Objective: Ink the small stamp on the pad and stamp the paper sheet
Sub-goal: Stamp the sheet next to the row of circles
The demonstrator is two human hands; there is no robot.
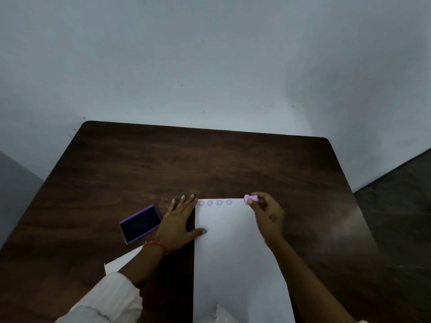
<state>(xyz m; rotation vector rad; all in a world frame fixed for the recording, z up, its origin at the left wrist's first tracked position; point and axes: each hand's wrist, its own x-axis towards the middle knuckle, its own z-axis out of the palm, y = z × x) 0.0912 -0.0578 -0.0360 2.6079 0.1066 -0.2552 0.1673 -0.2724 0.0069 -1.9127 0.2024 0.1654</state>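
Dark wood-grain table (pixel 144 169) against pale wall (pixel 210 54). Open purple ink pad (pixel 140 224), dark inside, left of white paper sheet (pixel 235 252) bearing four round imprints (pixel 214 203) along far edge. Left hand (pixel 180 220) flat, fingers spread, thumb on sheet. Right hand (pixel 268 214) pinching small pink stamp (pixel 250 198), tipped sideways at far right corner.

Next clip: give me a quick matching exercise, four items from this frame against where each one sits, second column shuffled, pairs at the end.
Items:
1. small stamp
2. ink pad
3. row of round prints
4. left hand

Places:
A. along the far edge of the paper sheet
B. flat at the sheet's left edge
C. pinched in the right hand at the sheet's far right corner
D. open on the table, left of the sheet

Pairs: 1-C, 2-D, 3-A, 4-B
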